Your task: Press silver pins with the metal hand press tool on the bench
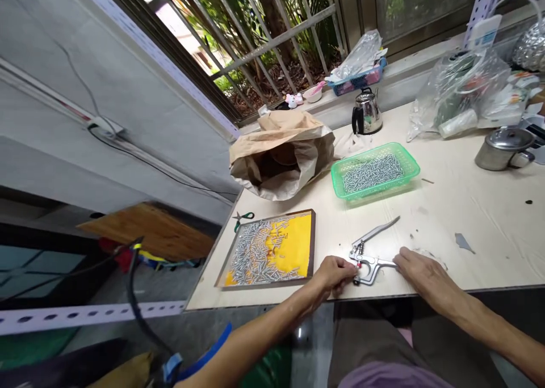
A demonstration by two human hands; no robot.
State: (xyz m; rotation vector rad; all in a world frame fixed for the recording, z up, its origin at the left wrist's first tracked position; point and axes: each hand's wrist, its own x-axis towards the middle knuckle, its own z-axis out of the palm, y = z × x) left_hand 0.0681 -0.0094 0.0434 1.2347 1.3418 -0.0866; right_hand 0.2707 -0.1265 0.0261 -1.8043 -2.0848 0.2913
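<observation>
Silver spring-handled pliers (pixel 371 269) lie on the table near its front edge, with the handles spread apart. My left hand (pixel 336 273) is at the jaw end, thumb and fingers pinched together. Whatever is between those fingertips is too small to make out. My right hand (pixel 421 273) is closed on the end of the lower handle. Left of the pliers, a shallow tray with a yellow bottom (pixel 300 243) holds many small silver rod-like pieces (pixel 251 257). Behind the pliers, a green plastic basket (pixel 340 192) contains more silver pieces (pixel 374 172).
An open brown paper sack (pixel 281 150) stands at the back left, with green-handled scissors (pixel 243 216) by the tray's far corner. Farther back is a metal kettle (pixel 368 113). A lidded steel mug (pixel 504 148) and a plastic bag (pixel 462 93) occupy the right side.
</observation>
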